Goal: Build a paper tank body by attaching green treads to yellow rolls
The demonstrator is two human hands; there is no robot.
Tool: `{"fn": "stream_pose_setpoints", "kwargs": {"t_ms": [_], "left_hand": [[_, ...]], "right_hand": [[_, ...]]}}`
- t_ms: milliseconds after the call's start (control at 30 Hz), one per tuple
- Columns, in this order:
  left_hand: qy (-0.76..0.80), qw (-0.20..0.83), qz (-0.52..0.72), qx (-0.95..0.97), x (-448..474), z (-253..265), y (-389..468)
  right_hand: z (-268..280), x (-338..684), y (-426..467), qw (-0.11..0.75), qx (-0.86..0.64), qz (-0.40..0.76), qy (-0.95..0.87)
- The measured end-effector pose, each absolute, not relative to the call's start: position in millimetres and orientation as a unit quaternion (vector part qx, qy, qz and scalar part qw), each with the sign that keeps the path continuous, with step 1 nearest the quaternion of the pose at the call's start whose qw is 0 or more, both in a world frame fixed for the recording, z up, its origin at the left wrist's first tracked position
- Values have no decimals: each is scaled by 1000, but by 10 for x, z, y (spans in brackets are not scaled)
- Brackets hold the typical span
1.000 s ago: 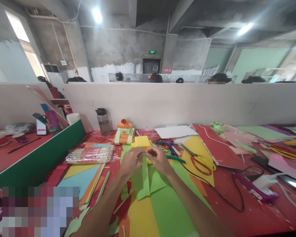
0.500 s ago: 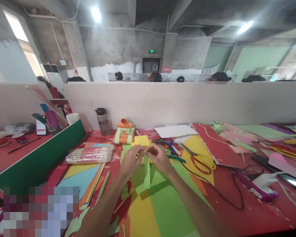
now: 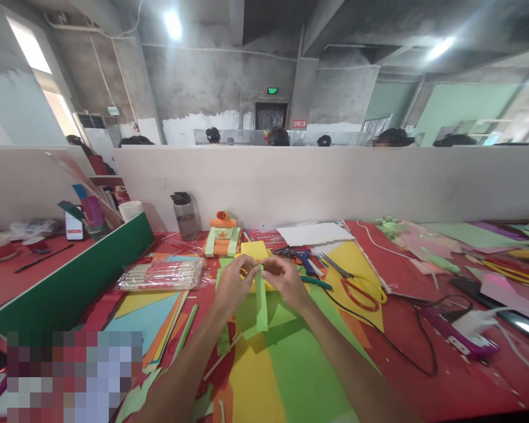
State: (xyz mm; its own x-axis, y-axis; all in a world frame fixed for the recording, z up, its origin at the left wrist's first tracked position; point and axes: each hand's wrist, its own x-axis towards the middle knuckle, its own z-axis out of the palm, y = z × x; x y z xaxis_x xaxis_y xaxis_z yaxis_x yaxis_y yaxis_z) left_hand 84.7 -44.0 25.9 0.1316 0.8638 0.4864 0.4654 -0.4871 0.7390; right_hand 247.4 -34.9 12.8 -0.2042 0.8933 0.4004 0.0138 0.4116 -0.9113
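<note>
Partly hidden between hands (image 3: 235, 286): green strip (image 3: 261, 306)

Smooth, matt paper strip (image 3: 261, 305)

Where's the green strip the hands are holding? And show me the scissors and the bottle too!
Green strip (image 3: 261, 302): head view, on its hanging length.
Scissors (image 3: 344, 273): head view, on the metal near the handles.
Bottle (image 3: 186, 220): head view, on its see-through body.
</note>
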Motion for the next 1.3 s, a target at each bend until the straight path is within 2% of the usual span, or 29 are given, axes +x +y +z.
{"fn": "stream_pose_setpoints", "kwargs": {"t_ms": [467, 800, 1000, 1300], "left_hand": [[450, 298, 466, 701, 834, 257, -415], [455, 314, 449, 702, 823, 234, -400], [462, 276, 432, 723, 824, 234, -421], [464, 153, 377, 787, 833, 215, -446]], "right_hand": [[92, 2504, -301, 536, -362, 383, -659], [45, 2518, -249, 512, -365, 406, -663], [96, 2513, -318, 488, -374, 364, -700], [36, 2486, -333, 460, -414, 298, -727]]}}
